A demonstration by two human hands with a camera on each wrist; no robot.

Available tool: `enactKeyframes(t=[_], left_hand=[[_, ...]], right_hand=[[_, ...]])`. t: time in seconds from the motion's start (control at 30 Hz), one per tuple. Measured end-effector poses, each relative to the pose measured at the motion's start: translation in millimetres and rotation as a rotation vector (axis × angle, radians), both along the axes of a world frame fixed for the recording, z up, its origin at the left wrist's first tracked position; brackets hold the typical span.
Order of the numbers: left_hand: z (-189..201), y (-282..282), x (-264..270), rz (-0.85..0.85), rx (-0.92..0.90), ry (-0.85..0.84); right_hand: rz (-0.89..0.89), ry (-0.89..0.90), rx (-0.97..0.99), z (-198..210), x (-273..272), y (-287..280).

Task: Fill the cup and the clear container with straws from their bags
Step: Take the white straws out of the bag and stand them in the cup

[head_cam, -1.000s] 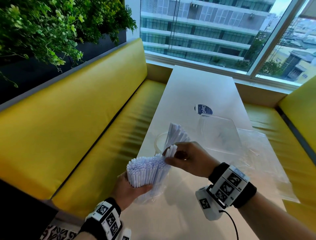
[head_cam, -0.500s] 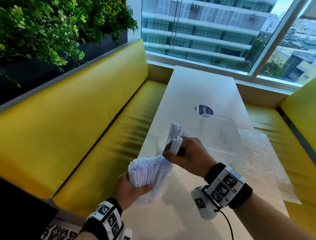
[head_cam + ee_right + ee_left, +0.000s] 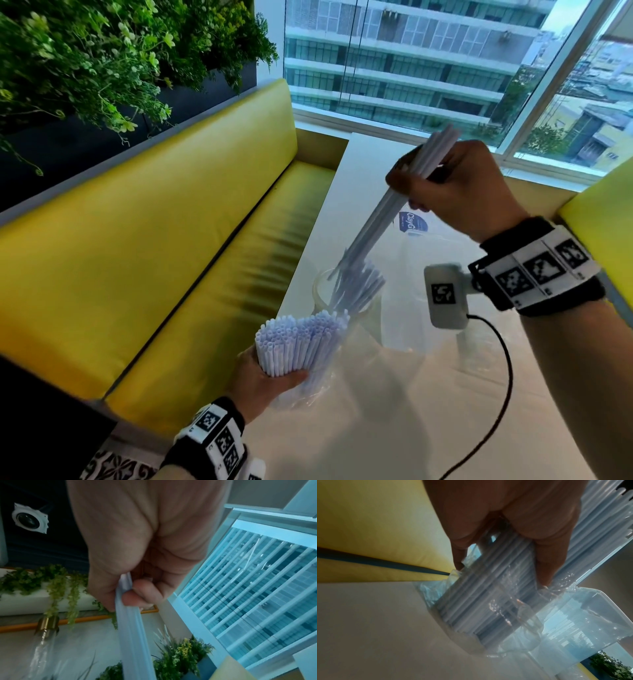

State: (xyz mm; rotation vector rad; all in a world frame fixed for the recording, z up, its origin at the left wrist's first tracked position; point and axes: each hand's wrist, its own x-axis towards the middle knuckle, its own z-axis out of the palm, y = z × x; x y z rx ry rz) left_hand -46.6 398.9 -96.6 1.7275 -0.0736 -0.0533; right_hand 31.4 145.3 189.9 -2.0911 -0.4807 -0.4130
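My left hand [image 3: 267, 380] grips a thick bundle of white straws [image 3: 301, 342] still wrapped in its clear bag [image 3: 488, 615], low at the table's near left edge. The wrist view shows my fingers [image 3: 546, 561] curled round the bag. My right hand [image 3: 455, 192] is raised over the table and holds a few white straws [image 3: 376, 222] pulled clear of the bundle, slanting down with their lower ends above the clear cup [image 3: 323, 291]. That cup holds several straws [image 3: 359, 287]. The clear container [image 3: 404, 329] stands just right of the cup.
The white table [image 3: 394, 411] runs to the window. A yellow bench [image 3: 171, 257] lies along its left side and another yellow seat [image 3: 603, 205] on the right. A blue-labelled packet [image 3: 412, 222] and a flat clear bag lie past the container. Plants [image 3: 102, 58] hang upper left.
My right hand has drawn a few straws out of the bundle and lifted them high over the cup. My left hand has kept the bagged bundle in place.
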Motion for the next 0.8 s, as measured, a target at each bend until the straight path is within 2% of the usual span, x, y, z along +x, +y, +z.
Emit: enactKeyframes(t=[0.13, 0.3, 0.4, 0.63, 0.8], left_hand=[[-1.2, 0.6, 0.2, -0.006, -0.016, 0.018], [-2.0, 0.0, -0.2, 0.007, -0.015, 0.018], [-1.8, -0.6, -0.4, 0.010, -0.020, 0.018], [-3.3, -0.5, 0.6, 0.004, -0.034, 0.045], [-3.3, -0.4, 0.4, -0.004, -0.044, 0.038]], right_hand=[[-0.107, 0.054, 0.004, -22.7, 22.2, 0.8], [-0.232, 0.223, -0.161, -101.0, 35.6, 8.9], [-0.303, 0.253, -0.266, -132.4, 32.9, 9.2], [-0.139, 0.164, -0.457, -156.0, 7.7, 13.4], [-0.128, 0.163, -0.561, -172.4, 4.5, 16.1]])
